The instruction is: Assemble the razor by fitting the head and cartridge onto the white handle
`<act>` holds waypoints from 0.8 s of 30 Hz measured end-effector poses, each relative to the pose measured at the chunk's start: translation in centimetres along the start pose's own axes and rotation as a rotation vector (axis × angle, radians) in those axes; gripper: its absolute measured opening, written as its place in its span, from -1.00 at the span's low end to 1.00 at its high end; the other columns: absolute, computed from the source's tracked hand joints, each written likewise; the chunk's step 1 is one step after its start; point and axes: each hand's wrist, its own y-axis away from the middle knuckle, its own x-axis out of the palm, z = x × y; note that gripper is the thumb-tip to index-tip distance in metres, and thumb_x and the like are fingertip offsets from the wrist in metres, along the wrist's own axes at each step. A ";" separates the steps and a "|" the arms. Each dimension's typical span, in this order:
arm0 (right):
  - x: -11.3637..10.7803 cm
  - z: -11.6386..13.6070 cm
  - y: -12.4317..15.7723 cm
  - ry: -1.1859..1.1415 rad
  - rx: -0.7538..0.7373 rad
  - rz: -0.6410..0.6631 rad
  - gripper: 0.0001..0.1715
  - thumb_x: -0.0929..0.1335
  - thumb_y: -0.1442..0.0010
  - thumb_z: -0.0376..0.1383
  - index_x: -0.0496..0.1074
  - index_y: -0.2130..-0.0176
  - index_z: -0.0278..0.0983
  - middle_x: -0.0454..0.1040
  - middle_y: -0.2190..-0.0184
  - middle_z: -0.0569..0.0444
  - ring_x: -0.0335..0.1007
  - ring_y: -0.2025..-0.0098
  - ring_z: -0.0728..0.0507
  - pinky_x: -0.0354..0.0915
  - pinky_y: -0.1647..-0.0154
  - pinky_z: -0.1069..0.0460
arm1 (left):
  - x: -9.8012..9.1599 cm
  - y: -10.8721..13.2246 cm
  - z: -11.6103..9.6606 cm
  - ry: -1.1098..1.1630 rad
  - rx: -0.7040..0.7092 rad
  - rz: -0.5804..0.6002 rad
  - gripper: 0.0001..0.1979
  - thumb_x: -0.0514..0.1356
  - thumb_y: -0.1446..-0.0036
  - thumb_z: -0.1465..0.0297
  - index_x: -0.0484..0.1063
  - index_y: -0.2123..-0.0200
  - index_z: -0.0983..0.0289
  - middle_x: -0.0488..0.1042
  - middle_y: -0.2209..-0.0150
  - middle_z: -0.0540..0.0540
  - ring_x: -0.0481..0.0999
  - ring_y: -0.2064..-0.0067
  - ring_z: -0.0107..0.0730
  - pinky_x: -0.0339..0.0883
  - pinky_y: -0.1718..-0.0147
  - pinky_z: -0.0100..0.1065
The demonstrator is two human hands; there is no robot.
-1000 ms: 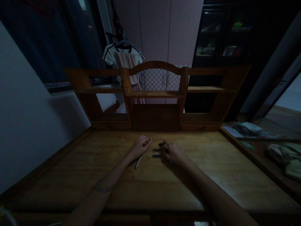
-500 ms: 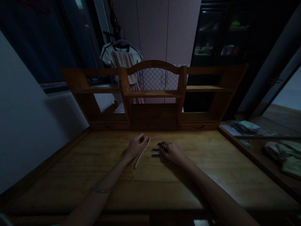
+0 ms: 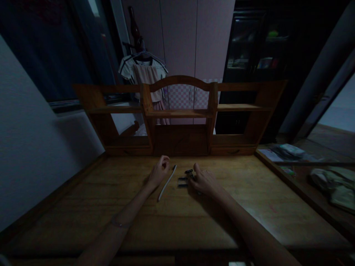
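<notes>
just below the frame's centre, the white stick seems already laid down beside the loosely curled, empty left hand, while the dark-headed tool, by two dark strips, seems not yet released, the right hand covering its handle, grip unclear.

Remotely, I hold both arms out over the desk: left hand just left of its middle, fingers loosely curled; right hand just right, palm down, fingers bent.
</notes>
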 end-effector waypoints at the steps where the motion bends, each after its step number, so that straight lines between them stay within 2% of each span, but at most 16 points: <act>1: -0.1 -0.1 0.0 0.008 -0.003 -0.008 -0.31 0.12 -0.27 0.06 0.05 -0.16 -0.38 0.52 0.26 -0.17 0.46 0.22 -0.28 0.16 0.29 -0.02 | 0.1 -0.3 0.1 0.008 -0.004 -0.016 -0.77 0.04 -0.17 0.37 0.25 0.08 0.21 0.43 0.38 -0.02 0.47 0.32 -0.43 0.29 0.26 -0.40; 4: -0.4 -0.4 -0.1 0.029 -0.023 -0.034 -0.39 0.10 -0.27 0.06 0.15 -0.07 -0.34 0.52 0.27 -0.16 0.46 0.23 -0.27 0.15 0.29 -0.01 | 1.1 -1.5 -0.1 0.042 -0.004 -0.032 -0.68 0.05 -0.15 0.40 0.23 0.00 0.21 0.46 0.37 -0.01 0.48 0.30 -0.42 0.30 0.21 -0.36; 9: -0.1 -0.5 -0.2 0.059 -0.060 -0.011 -0.47 0.08 -0.29 0.04 0.28 0.10 -0.30 0.51 0.27 -0.13 0.45 0.25 -0.23 0.14 0.31 0.01 | 4.2 -2.3 -0.7 0.128 -0.050 0.064 -0.76 0.05 -0.13 0.40 0.33 0.11 0.23 0.48 0.36 0.04 0.49 0.32 -0.38 0.34 0.31 -0.36; 12: 0.1 -0.6 -0.2 0.068 -0.093 -0.003 -0.49 0.07 -0.30 0.02 0.32 0.15 -0.29 0.51 0.28 -0.12 0.45 0.26 -0.21 0.13 0.32 0.02 | 5.6 -1.9 -0.2 0.074 -0.046 0.092 -0.76 0.07 -0.10 0.42 0.35 0.13 0.23 0.46 0.37 0.03 0.47 0.35 -0.40 0.33 0.35 -0.37; 15: 0.2 -0.8 -0.2 0.063 -0.111 -0.016 -0.49 0.07 -0.31 0.01 0.34 0.16 -0.29 0.51 0.29 -0.11 0.45 0.26 -0.21 0.14 0.31 0.02 | 5.6 -1.4 1.0 -0.071 -0.036 0.047 -0.77 0.04 -0.12 0.44 0.36 0.13 0.24 0.41 0.40 0.02 0.44 0.37 -0.40 0.31 0.32 -0.36; 20: 0.1 -0.9 -0.1 0.046 -0.107 -0.024 -0.48 0.08 -0.31 0.02 0.35 0.12 -0.29 0.52 0.27 -0.12 0.45 0.24 -0.21 0.16 0.29 0.02 | 4.6 -0.7 2.1 -0.206 0.077 0.075 -0.77 0.06 -0.11 0.48 0.39 0.16 0.20 0.35 0.25 0.08 0.43 0.21 -0.34 0.31 0.19 -0.31; 24: 0.0 -0.7 -0.1 0.046 -0.095 0.014 -0.47 0.08 -0.31 0.03 0.35 0.12 -0.29 0.52 0.25 -0.13 0.45 0.23 -0.21 0.17 0.28 0.02 | 4.7 -0.6 2.1 -0.211 0.035 0.061 -0.79 0.07 -0.10 0.49 0.39 0.19 0.20 0.31 0.27 0.06 0.41 0.30 -0.37 0.32 0.25 -0.33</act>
